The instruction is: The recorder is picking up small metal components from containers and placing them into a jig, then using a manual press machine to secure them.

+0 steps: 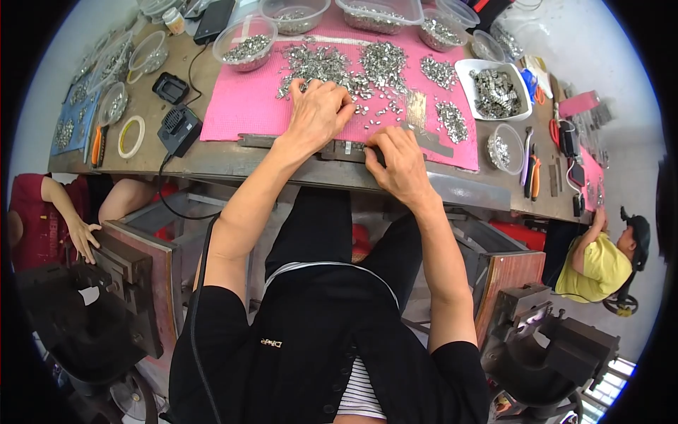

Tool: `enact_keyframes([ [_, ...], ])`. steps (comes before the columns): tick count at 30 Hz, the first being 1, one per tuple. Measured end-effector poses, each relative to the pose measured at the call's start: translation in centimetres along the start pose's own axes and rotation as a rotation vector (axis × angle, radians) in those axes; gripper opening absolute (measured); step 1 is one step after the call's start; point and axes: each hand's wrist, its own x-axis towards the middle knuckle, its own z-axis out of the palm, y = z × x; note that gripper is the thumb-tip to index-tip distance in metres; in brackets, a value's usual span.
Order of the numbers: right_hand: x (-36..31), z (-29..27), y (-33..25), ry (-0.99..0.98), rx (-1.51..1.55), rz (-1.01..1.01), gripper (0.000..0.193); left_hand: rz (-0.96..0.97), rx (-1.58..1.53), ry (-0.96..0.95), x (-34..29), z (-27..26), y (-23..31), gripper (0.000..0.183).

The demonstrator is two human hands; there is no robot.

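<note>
My left hand (318,116) is bent over the near edge of a heap of small silvery metal pieces (318,62) on a pink mat (233,106). Its fingers are curled and their tips reach into the pieces, so anything pinched there is hidden. My right hand (401,164) rests at the table's front edge, fingers curled round a dark object (378,156) that is mostly covered. Between the hands, a small shiny piece (348,148) sits on a dark metal bar fixture (332,151). More loose pieces (385,63) lie heaped and scattered just beyond the hands.
Clear plastic tubs (245,46) of metal pieces line the back, with a white tray (494,88) at the right. A black charger (180,131) and tape roll (131,136) lie left; pliers (534,173) lie right. Other people sit at both sides, near bench machines (116,297).
</note>
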Motion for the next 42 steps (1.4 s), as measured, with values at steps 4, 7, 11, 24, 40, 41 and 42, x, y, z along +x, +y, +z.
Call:
enact_keyframes([
  [4, -0.6, 0.3, -0.2, 0.019, -0.016, 0.000, 0.018, 0.023, 0.019, 0.021, 0.0, -0.3, -0.2, 0.015],
  [7, -1.0, 0.4, -0.1, 0.033, 0.011, 0.016, 0.018, 0.059, 0.031, 0.020, 0.0, -0.4, -0.4, 0.012],
  [11, -0.2, 0.1, 0.1, 0.063, 0.098, 0.115, 0.011, 0.075, 0.048, 0.066, -0.2, 0.3, -0.8, 0.010],
  [24, 2.3, 1.8, 1.4, -0.037, -0.071, 0.299, 0.012, 0.102, 0.028, -0.002, 0.0, -0.4, -0.9, 0.009],
  [40, 0.1, 1.3, -1.2, 0.081, 0.187, 0.327, 0.006, 0.114, -0.074, 0.111, -1.8, -1.7, 0.8, 0.008],
  [41, 0.2, 1.2, -0.8, 0.089, 0.177, 0.349, 0.006, 0.123, -0.130, 0.122, -2.1, -1.9, 1.1, 0.008],
  [42, 0.3, 1.2, -0.2, 0.097, 0.169, 0.371, 0.007, 0.124, -0.128, 0.115, -2.6, -2.2, 1.5, 0.009],
])
